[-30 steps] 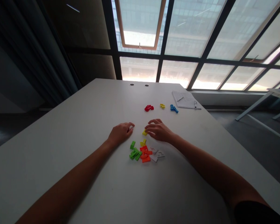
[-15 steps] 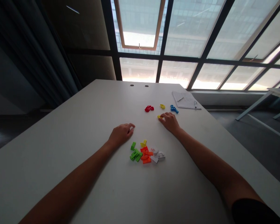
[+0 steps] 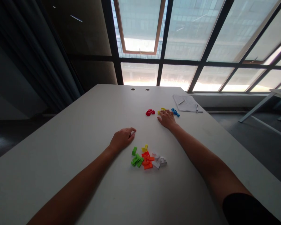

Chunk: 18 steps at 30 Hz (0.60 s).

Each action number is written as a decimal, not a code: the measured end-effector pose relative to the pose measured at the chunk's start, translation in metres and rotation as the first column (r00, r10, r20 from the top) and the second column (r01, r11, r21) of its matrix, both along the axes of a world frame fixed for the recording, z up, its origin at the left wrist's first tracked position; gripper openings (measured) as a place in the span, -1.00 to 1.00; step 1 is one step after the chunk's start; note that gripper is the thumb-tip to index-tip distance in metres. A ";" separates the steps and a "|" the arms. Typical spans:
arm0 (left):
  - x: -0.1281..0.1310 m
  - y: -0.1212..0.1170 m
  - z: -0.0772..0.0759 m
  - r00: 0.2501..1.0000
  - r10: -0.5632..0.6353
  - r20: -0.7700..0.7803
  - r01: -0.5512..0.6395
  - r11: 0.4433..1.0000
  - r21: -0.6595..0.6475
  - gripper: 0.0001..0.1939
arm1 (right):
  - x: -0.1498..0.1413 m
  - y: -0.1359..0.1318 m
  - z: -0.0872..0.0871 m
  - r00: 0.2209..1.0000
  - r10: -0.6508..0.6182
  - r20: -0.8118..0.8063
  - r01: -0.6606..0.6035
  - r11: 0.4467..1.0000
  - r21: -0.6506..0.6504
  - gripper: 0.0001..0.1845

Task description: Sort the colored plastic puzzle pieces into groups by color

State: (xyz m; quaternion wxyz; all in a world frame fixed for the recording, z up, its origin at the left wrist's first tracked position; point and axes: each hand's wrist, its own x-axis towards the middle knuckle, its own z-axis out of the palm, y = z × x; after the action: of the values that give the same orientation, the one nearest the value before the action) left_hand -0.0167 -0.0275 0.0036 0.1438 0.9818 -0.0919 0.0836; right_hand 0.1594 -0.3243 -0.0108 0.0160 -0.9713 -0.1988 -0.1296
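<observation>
My right hand (image 3: 166, 119) reaches far over the white table (image 3: 84, 131), its fingers curled on a small yellow piece (image 3: 159, 111) beside other yellow pieces. A red piece cluster (image 3: 150, 112) lies just left of it and a blue piece (image 3: 175, 112) just right. My left hand (image 3: 121, 139) rests on the table with its fingers curled together; whether anything is under them is hidden. Right of and nearer than that hand lies a pile of green pieces (image 3: 136, 158), orange pieces (image 3: 147, 161), white pieces (image 3: 160, 160) and a yellow piece (image 3: 144, 148).
A sheet of paper (image 3: 186, 103) with a pen (image 3: 196, 107) lies at the table's far right. Two cable holes (image 3: 139, 89) sit near the far edge. Large windows rise behind; another table's leg (image 3: 255, 107) stands at the right.
My right hand has moved from beside the near pile out to the far yellow pieces, carrying a yellow piece. My left hand has stayed in place. The view has tilted slightly.
</observation>
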 end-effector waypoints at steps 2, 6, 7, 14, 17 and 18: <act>0.001 0.000 -0.001 1.000 0.001 -0.004 -0.001 1.000 -0.002 -0.67 | 0.005 0.003 0.000 1.000 0.007 0.002 -0.007 1.000 -0.007 -0.49; 0.001 0.000 -0.001 1.000 0.000 -0.007 0.000 1.000 -0.008 -0.67 | 0.011 0.009 -0.001 1.000 0.005 0.009 -0.005 1.000 -0.025 -0.50; 0.002 0.000 -0.001 1.000 -0.002 -0.005 0.002 1.000 -0.009 -0.67 | 0.012 0.010 -0.001 1.000 -0.001 0.011 0.001 1.000 -0.027 -0.50; 0.001 0.001 -0.002 1.000 -0.009 0.003 0.009 1.000 -0.016 -0.69 | 0.018 0.012 -0.001 0.999 -0.036 0.006 0.036 0.998 -0.052 -0.47; 0.001 0.001 -0.002 1.000 -0.008 0.001 0.008 1.000 -0.013 -0.69 | 0.018 0.013 0.001 0.999 -0.052 0.002 0.052 0.997 -0.056 -0.44; 0.001 0.001 -0.002 1.000 -0.009 0.000 0.009 1.000 -0.012 -0.68 | 0.018 0.013 0.001 0.998 -0.060 0.002 0.060 0.997 -0.051 -0.43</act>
State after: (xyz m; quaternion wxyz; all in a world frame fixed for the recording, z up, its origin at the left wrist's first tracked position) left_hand -0.0156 -0.0266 0.0020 0.1502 0.9804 -0.0959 0.0836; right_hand 0.1770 -0.3109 -0.0101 -0.0126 -0.9769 -0.1728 -0.1254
